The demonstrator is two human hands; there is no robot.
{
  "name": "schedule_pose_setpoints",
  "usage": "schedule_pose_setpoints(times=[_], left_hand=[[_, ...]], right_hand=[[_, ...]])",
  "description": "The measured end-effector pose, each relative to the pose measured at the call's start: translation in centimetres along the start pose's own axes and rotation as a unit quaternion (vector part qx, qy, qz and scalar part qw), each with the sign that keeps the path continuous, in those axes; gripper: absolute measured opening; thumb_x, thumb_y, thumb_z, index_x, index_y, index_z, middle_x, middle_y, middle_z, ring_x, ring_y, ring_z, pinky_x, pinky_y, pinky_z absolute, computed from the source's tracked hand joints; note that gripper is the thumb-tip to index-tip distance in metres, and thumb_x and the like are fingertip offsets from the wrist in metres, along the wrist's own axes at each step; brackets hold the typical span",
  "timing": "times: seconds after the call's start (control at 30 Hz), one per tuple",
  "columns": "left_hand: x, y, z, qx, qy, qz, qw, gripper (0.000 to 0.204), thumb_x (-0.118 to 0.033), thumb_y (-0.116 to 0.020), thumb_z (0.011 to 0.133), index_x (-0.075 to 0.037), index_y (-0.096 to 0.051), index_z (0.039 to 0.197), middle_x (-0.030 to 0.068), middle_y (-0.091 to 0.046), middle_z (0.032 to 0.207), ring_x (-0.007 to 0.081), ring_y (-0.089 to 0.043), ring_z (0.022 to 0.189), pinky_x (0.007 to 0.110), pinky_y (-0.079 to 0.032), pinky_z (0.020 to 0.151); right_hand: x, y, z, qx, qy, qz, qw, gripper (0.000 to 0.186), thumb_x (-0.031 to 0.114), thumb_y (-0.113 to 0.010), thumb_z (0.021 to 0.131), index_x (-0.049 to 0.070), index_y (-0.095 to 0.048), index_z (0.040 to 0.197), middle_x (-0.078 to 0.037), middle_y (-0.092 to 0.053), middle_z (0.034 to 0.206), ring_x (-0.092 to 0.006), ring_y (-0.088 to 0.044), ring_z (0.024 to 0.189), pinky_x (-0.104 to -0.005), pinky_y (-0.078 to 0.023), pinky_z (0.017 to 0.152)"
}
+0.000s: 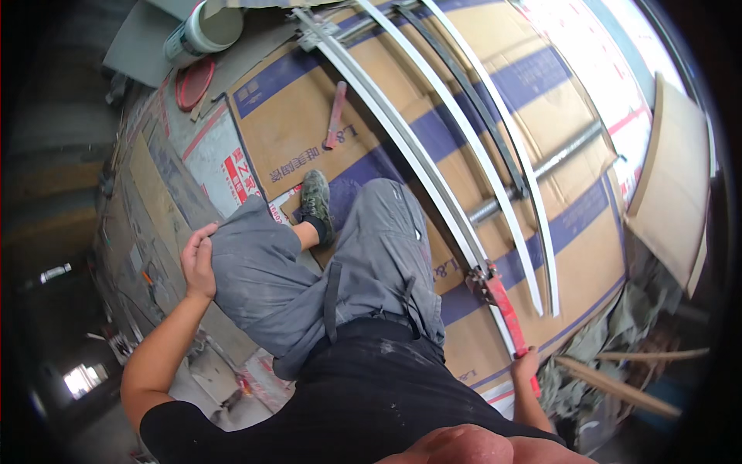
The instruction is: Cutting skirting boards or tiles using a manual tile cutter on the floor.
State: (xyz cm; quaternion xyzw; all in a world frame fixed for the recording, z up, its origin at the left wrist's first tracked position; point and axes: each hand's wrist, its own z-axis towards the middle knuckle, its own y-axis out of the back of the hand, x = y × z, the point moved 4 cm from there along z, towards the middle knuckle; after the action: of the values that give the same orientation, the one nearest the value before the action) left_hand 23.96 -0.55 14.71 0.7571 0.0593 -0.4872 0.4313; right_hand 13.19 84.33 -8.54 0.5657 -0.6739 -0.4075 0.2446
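Note:
My right hand [525, 366] is closed round the lower end of a red lever [506, 313]. The lever joins a metal carriage [482, 278] at the near end of a long metal rail [410, 155], like that of a manual tile cutter. At the knee of my grey trousers [263, 267], my left hand [199, 263] is curled against the cloth and seems to grip it; some fingertips are hidden. A separate red bar [335, 116] lies left of the rail, beyond my shoe [317, 203].
Two white strips [464, 127] and a black bar [471, 97] lie right of the rail, over a dark crossbar [568, 148]. Flattened cardboard [290, 108] covers the floor. A white bucket [202, 37] and red lid [195, 83] are far left; wood offcuts [618, 387] lie near right.

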Motion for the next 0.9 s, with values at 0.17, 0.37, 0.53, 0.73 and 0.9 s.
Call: schedule_pose_setpoints(times=[0.17, 0.37, 0.53, 0.73, 0.9], left_hand=[[-0.6, 0.4, -0.6, -0.041, 0.0, -0.01, 0.999, 0.031, -0.01, -0.048, 0.098, 0.006, -0.063, 0.12, 0.0167, -0.066, 0.127, 0.0244, -0.059, 0.123, 0.035, -0.039, 0.111], [-0.7, 1.0, -1.1, -0.088, -0.015, -0.077, 0.993, 0.026, -0.007, -0.048, 0.093, 0.005, -0.063, 0.112, 0.0203, -0.065, 0.127, 0.0298, -0.058, 0.125, 0.042, -0.039, 0.112], [-2.2, 1.4, 0.2, -0.089, -0.081, -0.046, 0.992, 0.017, -0.01, -0.054, 0.091, 0.001, -0.062, 0.1, 0.0191, -0.068, 0.111, 0.0338, -0.061, 0.115, 0.047, -0.043, 0.107], [-2.9, 2.1, 2.4, -0.064, -0.086, 0.02, 0.994, 0.014, -0.014, -0.06, 0.084, -0.007, -0.063, 0.096, 0.0101, -0.071, 0.102, 0.0301, -0.066, 0.102, 0.045, -0.042, 0.102], [-1.5, 2.9, 3.0, -0.057, -0.073, -0.033, 0.995, 0.017, -0.021, -0.062, 0.084, -0.011, -0.065, 0.097, 0.0057, -0.072, 0.102, 0.0222, -0.067, 0.096, 0.045, -0.038, 0.106]], right_hand=[[12.3, 1.7, 2.4, 0.031, 0.093, 0.03, 0.995, 0.056, 0.012, -0.071, 0.086, 0.0, -0.048, 0.135, -0.03, -0.068, 0.111, -0.0479, -0.065, 0.108, -0.0527, -0.051, 0.09], [31.6, 7.6, 3.3, 0.021, 0.199, 0.008, 0.98, 0.062, 0.023, -0.073, 0.086, 0.006, -0.043, 0.137, -0.029, -0.07, 0.106, -0.05, -0.067, 0.099, -0.0559, -0.052, 0.085], [47.0, 11.0, 5.5, -0.01, 0.271, -0.035, 0.962, 0.066, 0.032, -0.073, 0.082, 0.002, -0.043, 0.133, -0.031, -0.069, 0.103, -0.0503, -0.066, 0.098, -0.0562, -0.052, 0.083], [66.6, 15.1, 8.4, -0.034, 0.346, -0.062, 0.936, 0.065, 0.03, -0.077, 0.079, -0.002, -0.046, 0.127, -0.03, -0.069, 0.103, -0.049, -0.067, 0.101, -0.0544, -0.053, 0.087], [81.4, 18.0, 11.4, -0.056, 0.417, -0.022, 0.907, 0.063, 0.028, -0.079, 0.074, -0.006, -0.052, 0.12, -0.032, -0.069, 0.102, -0.0471, -0.069, 0.1, -0.052, -0.055, 0.086]])
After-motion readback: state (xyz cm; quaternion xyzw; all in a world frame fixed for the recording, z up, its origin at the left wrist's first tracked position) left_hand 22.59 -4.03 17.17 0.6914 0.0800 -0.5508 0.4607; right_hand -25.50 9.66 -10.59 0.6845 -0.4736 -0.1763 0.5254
